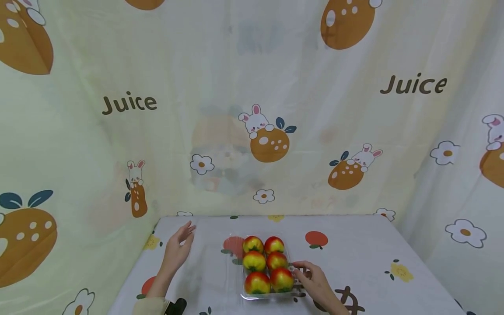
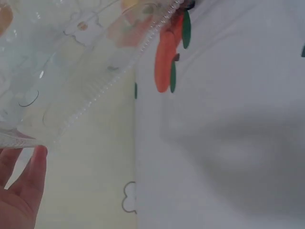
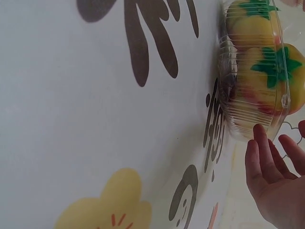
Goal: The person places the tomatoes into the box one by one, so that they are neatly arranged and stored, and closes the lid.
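Several red-and-yellow fruits (image 1: 254, 261) with green star-shaped tops sit in two columns in a clear plastic clamshell box (image 1: 271, 295) on the table. At the box's left, my left hand (image 1: 179, 247) is raised, fingers extended. In the left wrist view the clear lid (image 2: 71, 90) slants overhead, and that hand's fingertips (image 2: 40, 151) touch its rim. My right hand (image 1: 316, 284) is at the box's right side. The right wrist view shows loosely extended fingers (image 3: 264, 157) by the ribbed wall, one fingertip touching or nearly touching it.
A white cloth printed with fruit and flowers covers the table (image 1: 354, 253). Behind it hangs a pale curtain (image 1: 220, 78) with bunnies, oranges and the word Juice, and similar cloth encloses both sides. A dark band (image 1: 176, 306) is on my left wrist.
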Action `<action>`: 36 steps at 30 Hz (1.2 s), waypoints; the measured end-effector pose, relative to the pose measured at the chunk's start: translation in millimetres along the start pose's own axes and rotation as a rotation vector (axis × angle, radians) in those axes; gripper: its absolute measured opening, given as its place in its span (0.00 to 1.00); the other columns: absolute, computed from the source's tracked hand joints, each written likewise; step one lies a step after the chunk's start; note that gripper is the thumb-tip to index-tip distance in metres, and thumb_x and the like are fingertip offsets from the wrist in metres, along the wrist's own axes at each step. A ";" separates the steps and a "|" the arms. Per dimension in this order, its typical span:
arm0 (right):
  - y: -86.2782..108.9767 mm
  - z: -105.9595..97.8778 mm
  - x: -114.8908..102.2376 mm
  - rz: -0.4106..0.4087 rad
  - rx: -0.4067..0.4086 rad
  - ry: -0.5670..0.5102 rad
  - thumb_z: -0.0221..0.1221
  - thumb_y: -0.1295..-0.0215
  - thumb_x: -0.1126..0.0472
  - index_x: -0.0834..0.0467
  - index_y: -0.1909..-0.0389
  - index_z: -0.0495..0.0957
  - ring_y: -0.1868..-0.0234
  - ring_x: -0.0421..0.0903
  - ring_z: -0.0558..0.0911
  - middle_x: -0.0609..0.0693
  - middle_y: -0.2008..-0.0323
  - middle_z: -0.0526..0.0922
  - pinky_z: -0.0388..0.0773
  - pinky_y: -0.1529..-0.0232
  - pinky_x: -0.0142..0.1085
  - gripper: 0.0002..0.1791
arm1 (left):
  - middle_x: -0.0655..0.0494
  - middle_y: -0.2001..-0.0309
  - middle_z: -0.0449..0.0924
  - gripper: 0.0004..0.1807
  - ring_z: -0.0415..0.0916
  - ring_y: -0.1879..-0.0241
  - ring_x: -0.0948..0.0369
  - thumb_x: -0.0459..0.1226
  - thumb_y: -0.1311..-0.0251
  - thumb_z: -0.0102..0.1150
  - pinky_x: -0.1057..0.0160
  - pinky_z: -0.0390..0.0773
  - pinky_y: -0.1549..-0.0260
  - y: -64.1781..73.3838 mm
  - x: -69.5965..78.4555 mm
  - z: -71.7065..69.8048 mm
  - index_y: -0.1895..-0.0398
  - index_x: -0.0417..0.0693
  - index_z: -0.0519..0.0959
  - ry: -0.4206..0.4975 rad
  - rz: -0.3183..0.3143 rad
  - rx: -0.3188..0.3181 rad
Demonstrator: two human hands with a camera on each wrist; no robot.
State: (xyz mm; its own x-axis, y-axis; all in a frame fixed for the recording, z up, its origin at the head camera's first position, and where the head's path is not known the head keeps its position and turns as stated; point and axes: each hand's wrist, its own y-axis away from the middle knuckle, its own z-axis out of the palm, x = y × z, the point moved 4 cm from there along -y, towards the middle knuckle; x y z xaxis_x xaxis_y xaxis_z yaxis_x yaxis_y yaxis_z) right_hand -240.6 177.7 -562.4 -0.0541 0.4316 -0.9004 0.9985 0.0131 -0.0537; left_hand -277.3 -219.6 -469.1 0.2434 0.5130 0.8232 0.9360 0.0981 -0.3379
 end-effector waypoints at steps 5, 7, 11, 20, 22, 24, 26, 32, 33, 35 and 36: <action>1.7 -4.0 0.1 -0.004 -0.021 -0.025 0.56 0.31 0.63 0.67 0.50 0.80 0.63 0.49 0.78 0.60 0.54 0.83 0.80 0.66 0.33 0.15 | 0.42 0.43 0.80 0.24 0.76 0.43 0.43 0.32 0.30 0.50 0.42 0.76 0.44 -7.1 12.3 3.2 0.32 0.35 0.68 0.015 0.032 0.009; 2.4 -5.1 0.7 -0.004 -0.040 -0.062 0.56 0.30 0.62 0.69 0.49 0.79 0.62 0.51 0.81 0.62 0.54 0.83 0.84 0.64 0.37 0.16 | 0.41 0.43 0.80 0.23 0.76 0.42 0.42 0.31 0.30 0.50 0.42 0.76 0.43 -9.1 15.0 4.8 0.33 0.34 0.68 0.030 0.041 0.013; 2.3 -7.2 2.3 0.002 -0.063 -0.121 0.55 0.30 0.62 0.71 0.48 0.77 0.62 0.55 0.83 0.64 0.55 0.82 0.87 0.62 0.44 0.17 | 0.40 0.42 0.79 0.24 0.74 0.41 0.43 0.32 0.29 0.49 0.42 0.75 0.42 -11.2 17.9 9.8 0.32 0.35 0.68 0.087 0.033 0.004; 0.0 -11.2 6.3 0.039 -0.044 -0.113 0.55 0.30 0.62 0.71 0.49 0.78 0.62 0.53 0.83 0.62 0.55 0.83 0.86 0.62 0.38 0.17 | 0.41 0.43 0.80 0.23 0.77 0.44 0.46 0.32 0.28 0.49 0.62 0.81 0.50 -15.8 29.3 17.4 0.32 0.35 0.68 0.139 0.041 0.006; 0.4 -11.3 6.3 0.042 -0.036 -0.122 0.55 0.30 0.62 0.72 0.49 0.77 0.63 0.53 0.84 0.63 0.55 0.83 0.86 0.62 0.38 0.17 | 0.40 0.43 0.80 0.23 0.78 0.45 0.45 0.32 0.28 0.48 0.70 0.79 0.55 -16.2 33.0 18.1 0.32 0.34 0.68 0.157 0.053 0.002; 1.1 -10.6 6.0 0.042 -0.029 -0.137 0.56 0.30 0.62 0.73 0.48 0.76 0.63 0.54 0.84 0.63 0.56 0.83 0.86 0.61 0.40 0.18 | 0.39 0.43 0.79 0.23 0.78 0.45 0.45 0.31 0.28 0.48 0.74 0.78 0.57 -16.0 35.9 18.3 0.32 0.33 0.67 0.180 0.057 -0.003; 1.4 -8.9 5.9 0.038 -0.028 -0.148 0.56 0.29 0.62 0.75 0.48 0.75 0.63 0.54 0.85 0.63 0.57 0.83 0.86 0.62 0.40 0.19 | 0.38 0.43 0.79 0.23 0.78 0.45 0.44 0.31 0.28 0.48 0.75 0.78 0.58 -15.4 37.9 18.0 0.32 0.33 0.66 0.195 0.059 -0.003; 1.6 -5.3 8.3 0.027 -0.049 -0.144 0.55 0.29 0.61 0.75 0.47 0.75 0.63 0.53 0.84 0.63 0.58 0.83 0.86 0.62 0.41 0.20 | 0.37 0.44 0.79 0.23 0.77 0.44 0.43 0.30 0.28 0.46 0.62 0.83 0.51 -16.3 42.8 21.1 0.32 0.33 0.66 0.227 0.057 0.004; 2.0 -5.7 8.9 0.029 -0.051 -0.137 0.55 0.29 0.62 0.75 0.47 0.75 0.63 0.53 0.84 0.63 0.57 0.83 0.86 0.62 0.41 0.19 | 0.36 0.43 0.79 0.23 0.76 0.43 0.43 0.30 0.28 0.47 0.59 0.82 0.49 -16.9 44.8 22.6 0.32 0.33 0.66 0.239 0.059 -0.001; 1.9 -6.9 10.3 0.037 -0.049 -0.129 0.55 0.29 0.62 0.74 0.47 0.76 0.63 0.52 0.84 0.62 0.57 0.84 0.86 0.62 0.41 0.19 | 0.36 0.43 0.78 0.23 0.76 0.43 0.41 0.30 0.28 0.46 0.54 0.81 0.47 -18.3 49.1 25.7 0.32 0.33 0.66 0.260 0.063 -0.010; 2.1 -7.6 10.7 0.041 -0.051 -0.125 0.54 0.29 0.63 0.74 0.47 0.76 0.63 0.52 0.84 0.62 0.57 0.84 0.86 0.62 0.41 0.18 | 0.36 0.43 0.78 0.23 0.75 0.42 0.42 0.30 0.28 0.47 0.53 0.80 0.46 -18.8 51.6 27.2 0.32 0.34 0.67 0.272 0.060 -0.014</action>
State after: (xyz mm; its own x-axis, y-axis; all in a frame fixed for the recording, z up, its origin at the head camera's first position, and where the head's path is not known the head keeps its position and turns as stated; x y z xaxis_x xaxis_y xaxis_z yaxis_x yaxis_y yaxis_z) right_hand -239.0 189.2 -568.9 -0.0115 0.3166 -0.9485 0.9990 0.0449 0.0029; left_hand -289.2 -171.8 -432.7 0.3558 0.2692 0.8950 0.9209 0.0620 -0.3848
